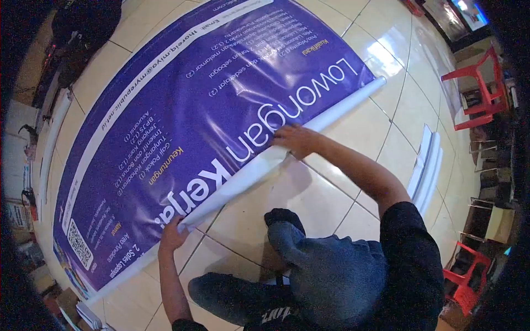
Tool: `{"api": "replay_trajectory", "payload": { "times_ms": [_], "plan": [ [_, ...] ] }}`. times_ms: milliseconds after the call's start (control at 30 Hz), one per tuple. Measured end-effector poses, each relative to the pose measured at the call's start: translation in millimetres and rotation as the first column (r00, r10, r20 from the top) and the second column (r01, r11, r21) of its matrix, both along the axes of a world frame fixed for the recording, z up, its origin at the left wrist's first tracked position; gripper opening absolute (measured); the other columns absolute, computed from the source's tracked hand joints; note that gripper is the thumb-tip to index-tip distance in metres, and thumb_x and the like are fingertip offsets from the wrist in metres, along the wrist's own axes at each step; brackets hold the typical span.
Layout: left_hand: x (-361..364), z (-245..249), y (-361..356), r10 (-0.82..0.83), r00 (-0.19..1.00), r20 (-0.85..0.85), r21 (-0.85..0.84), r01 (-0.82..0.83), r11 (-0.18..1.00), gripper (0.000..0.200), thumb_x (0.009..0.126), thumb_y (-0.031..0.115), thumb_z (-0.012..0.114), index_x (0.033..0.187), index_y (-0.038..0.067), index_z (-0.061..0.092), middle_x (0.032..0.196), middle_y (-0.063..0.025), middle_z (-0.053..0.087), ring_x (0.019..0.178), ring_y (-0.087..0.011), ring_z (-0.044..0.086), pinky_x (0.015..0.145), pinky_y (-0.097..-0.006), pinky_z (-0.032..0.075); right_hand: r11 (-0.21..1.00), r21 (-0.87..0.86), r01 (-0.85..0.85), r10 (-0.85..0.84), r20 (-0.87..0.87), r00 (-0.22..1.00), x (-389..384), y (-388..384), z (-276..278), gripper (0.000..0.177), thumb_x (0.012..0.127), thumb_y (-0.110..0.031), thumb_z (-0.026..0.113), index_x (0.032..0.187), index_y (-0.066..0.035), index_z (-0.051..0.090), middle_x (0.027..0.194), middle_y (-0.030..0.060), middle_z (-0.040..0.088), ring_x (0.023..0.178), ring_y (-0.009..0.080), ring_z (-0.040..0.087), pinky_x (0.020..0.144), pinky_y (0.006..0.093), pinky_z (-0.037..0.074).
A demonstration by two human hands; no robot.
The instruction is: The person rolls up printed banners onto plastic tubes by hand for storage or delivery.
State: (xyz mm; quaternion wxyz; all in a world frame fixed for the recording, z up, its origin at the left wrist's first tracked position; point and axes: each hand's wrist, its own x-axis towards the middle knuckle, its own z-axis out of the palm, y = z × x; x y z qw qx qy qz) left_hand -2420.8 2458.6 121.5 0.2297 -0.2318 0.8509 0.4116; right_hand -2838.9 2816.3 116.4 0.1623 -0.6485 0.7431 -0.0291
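Note:
A large purple printed banner with white and yellow lettering lies spread over the tiled floor in front of me. Its near edge is turned up into a white roll, which looks thicker toward the far right end. My right hand is closed over this edge near the middle, fingers curled onto the printed side. Farther left, my left hand pinches the same edge beside the end of the big lettering. Between the two hands the white underside shows, slightly creased.
Pale floor tiles surround the banner. Several white rolls lie on the right. Red plastic chairs stand at the far right, one more lower down. Another long white roll lies along the left. My legs are close to the near edge.

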Motion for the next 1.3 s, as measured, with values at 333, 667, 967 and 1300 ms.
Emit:
{"api": "replay_trajectory", "payload": {
  "times_ms": [333, 667, 967, 1300],
  "plan": [
    [115.0, -21.5, -37.9, -0.069, 0.995, 0.078, -0.574, 0.102, 0.812, 0.042, 0.066, 0.009, 0.064, 0.107, 0.004, 0.057, 0.106, -0.0199, 0.059, 0.105, -0.0396, 0.053, 0.091, -0.0479, 0.041, 0.989, 0.052, 0.136, -0.131, -0.093, 0.987, -69.5, 84.5, -24.5, 0.041, 0.075, -0.008, 0.055, 0.116, -0.008, 0.052, 0.119, 0.0161, 0.053, 0.112, 0.0354, 0.049, 0.095, 0.0485, 0.04],
    [56.3, -16.0, -37.6, 0.196, 0.923, -0.332, -0.28, -0.295, 0.914, 0.075, 0.068, 0.034, 0.078, 0.13, 0.007, 0.047, 0.133, -0.0171, 0.047, 0.126, -0.0336, 0.04, 0.108, -0.0454, 0.03, 0.971, 0.239, -0.022, 0.012, 0.046, 0.999, -162.1, 30.4, -34.9, 0.082, 0.063, -0.037, 0.078, 0.133, -0.008, 0.045, 0.132, 0.0194, 0.048, 0.125, 0.0374, 0.042, 0.103, 0.0489, 0.035],
    [-0.8, 10.3, -8.2, -0.117, 0.982, -0.15, -0.46, 0.036, 0.887, 0.064, 0.064, 0.009, 0.066, 0.127, 0.008, 0.05, 0.116, -0.0179, 0.052, 0.111, -0.0359, 0.049, 0.097, -0.0477, 0.037, 0.973, 0.226, 0.053, -0.045, -0.039, 0.998, -101.6, 28.3, -39.6, 0.054, 0.078, -0.009, 0.054, 0.128, 0.003, 0.041, 0.13, 0.0262, 0.042, 0.127, 0.0448, 0.034, 0.108, 0.0559, 0.023],
    [81.0, 42.0, -79.4, -0.162, 0.98, -0.116, -0.539, 0.075, 0.839, 0.064, 0.064, 0.016, 0.073, 0.122, 0.005, 0.051, 0.119, -0.0153, 0.051, 0.113, -0.0326, 0.048, 0.096, -0.0465, 0.04, 0.994, 0.003, 0.108, -0.108, 0.065, 0.992, -23.3, -62.4, 6.2, 0.065, 0.061, -0.017, 0.073, 0.121, -0.004, 0.052, 0.124, 0.0221, 0.049, 0.12, 0.0416, 0.04, 0.106, 0.0523, 0.027]
  ]
}}
